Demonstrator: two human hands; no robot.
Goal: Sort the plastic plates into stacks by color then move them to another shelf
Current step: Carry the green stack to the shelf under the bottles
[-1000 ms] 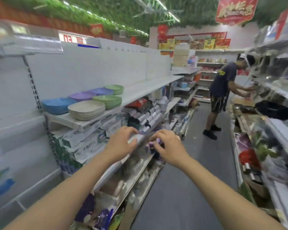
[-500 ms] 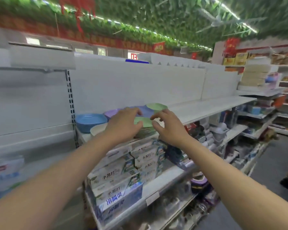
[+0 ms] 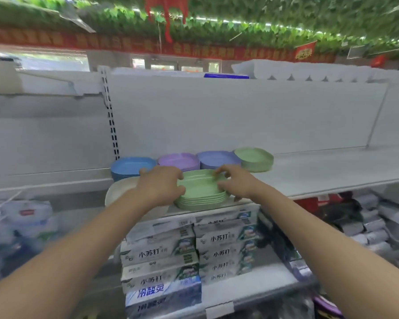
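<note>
Head: green stack (image 3: 200, 192) between both grips.

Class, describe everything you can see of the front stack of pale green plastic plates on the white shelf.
The front stack of pale green plastic plates holds several shallow, rounded-square plates with raised rims, nested level. It looks like smooth matte plastic. It sits at the front edge of the white shelf, beside a cream plate stack. The left hand covers its left rim; the right hand meets its right side, fingers curled over the far rim.

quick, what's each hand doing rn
left hand: closing on the left edge of the green plate stack
right hand: fingers on its right edge, not lifted
</note>
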